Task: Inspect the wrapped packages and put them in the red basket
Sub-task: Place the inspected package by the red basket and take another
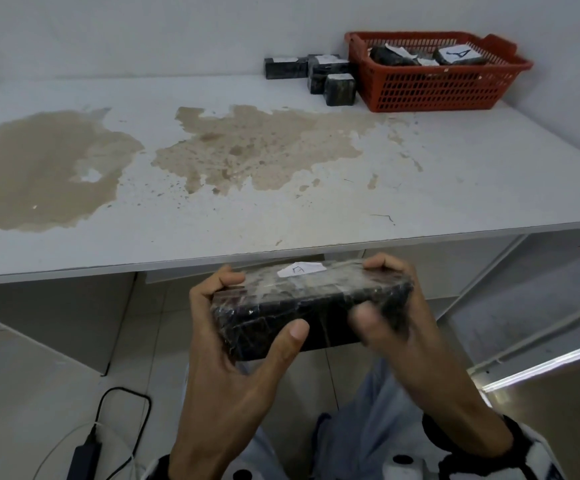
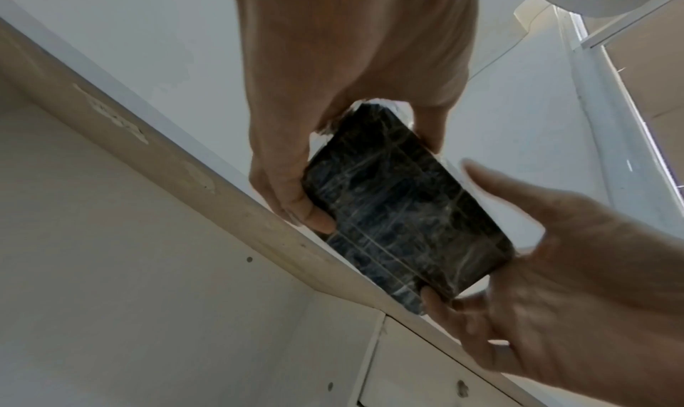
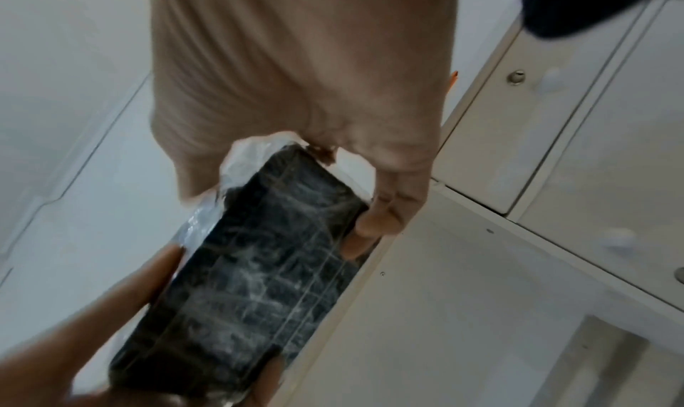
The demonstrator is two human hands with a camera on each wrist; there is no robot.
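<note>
A black package (image 1: 316,299) wrapped in clear film, with a small white paper label (image 1: 302,270) on top, is held level just below the table's front edge. My left hand (image 1: 260,306) grips its left end, thumb on the near side. My right hand (image 1: 375,291) grips the right end, fingers curled over the top. Both wrist views show the package (image 2: 407,223) (image 3: 259,267) from below, with the left hand (image 2: 370,176) (image 3: 218,314) and right hand (image 2: 459,237) (image 3: 288,202) at opposite ends. The red basket (image 1: 434,88) stands at the table's far right corner and holds wrapped packages (image 1: 458,55).
Several more wrapped packages (image 1: 338,88) lie on the white table (image 1: 454,188) just left of the basket. Brown stains (image 1: 247,147) cover the tabletop. A black adapter with cables (image 1: 84,455) lies on the floor at lower left. White drawers (image 3: 592,120) sit under the table.
</note>
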